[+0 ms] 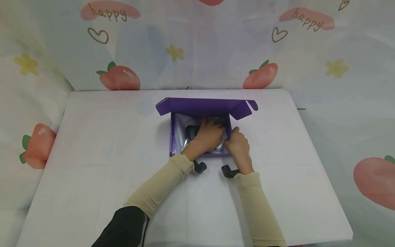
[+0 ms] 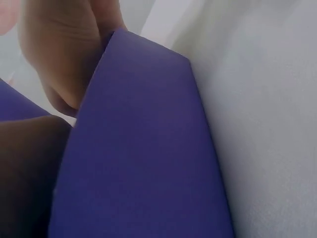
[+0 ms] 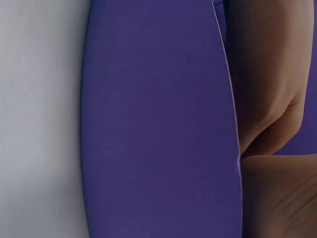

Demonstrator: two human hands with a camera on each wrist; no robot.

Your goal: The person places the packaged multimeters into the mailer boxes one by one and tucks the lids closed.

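Observation:
In the head view a purple cardboard box (image 1: 170,137) stands on the table with its lid raised at the back. Silvery plastic wrapping (image 1: 179,125) lies inside, and a black object (image 1: 192,131) shows at the left hand's edge. My left hand (image 1: 211,135) reaches into the box, fingers spread over the wrapping toward the right side; what lies under the palm is hidden. At the front right corner, my right hand (image 1: 238,145) grips the box's side wall with curled fingers. Both wrist views are largely filled by the purple front wall (image 2: 143,139).
The box lid (image 1: 200,106) leans back with side flaps folded out. A white cloth covers the table (image 1: 108,178). Behind it hangs a patterned backdrop (image 1: 210,51). Small black wrist cameras (image 1: 229,171) sit under the sleeves, in front of the box.

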